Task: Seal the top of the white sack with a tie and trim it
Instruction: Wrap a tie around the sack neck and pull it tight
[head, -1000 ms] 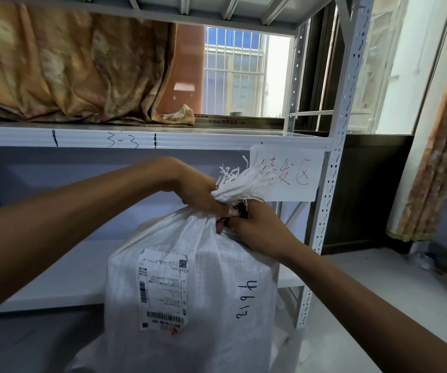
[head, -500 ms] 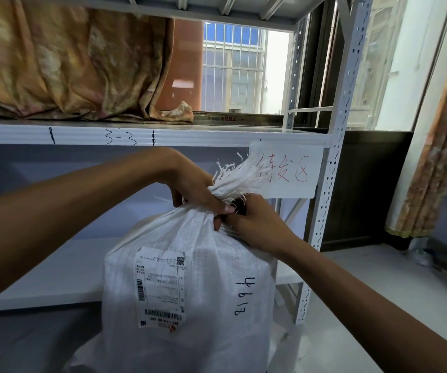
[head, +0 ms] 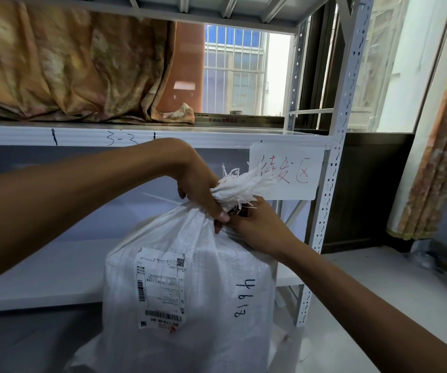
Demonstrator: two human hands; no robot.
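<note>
Along the upper left of the frame, one bunched length of orange-brown patterned cloth (head: 63,65) lies on the top shelf board of the white metal rack (head: 332,184). That board's front edge carries a handwritten "3-3" between two black tick marks. A second, lower board of the rack runs across the lower left.

Your left hand (head: 198,181) comes in from the left, its fingers wrapped tight around the gathered neck of the one white sack (head: 190,292). A thin white tie (head: 160,198) sticks out to the left from under that hand, at the sack's neck. The sack stands in the lower centre of the frame, in front of the rack. On its face you have one printed shipping label (head: 160,286) with barcodes, and to the right of it one line of handwritten black figures running down the weave. Above your grip, one frayed tuft of white strands (head: 243,185) fans out to the upper right.

Your right hand (head: 260,227) reaches in from the lower right and closes on the neck just under the tuft, touching your left hand. A small dark object shows between your right fingers; you cannot tell what it is.

One paper sign (head: 286,172) with red handwriting hangs on the rack right of centre. One barred window (head: 233,71) shows behind the rack, and one curtain (head: 437,146) hangs at the far right.
</note>
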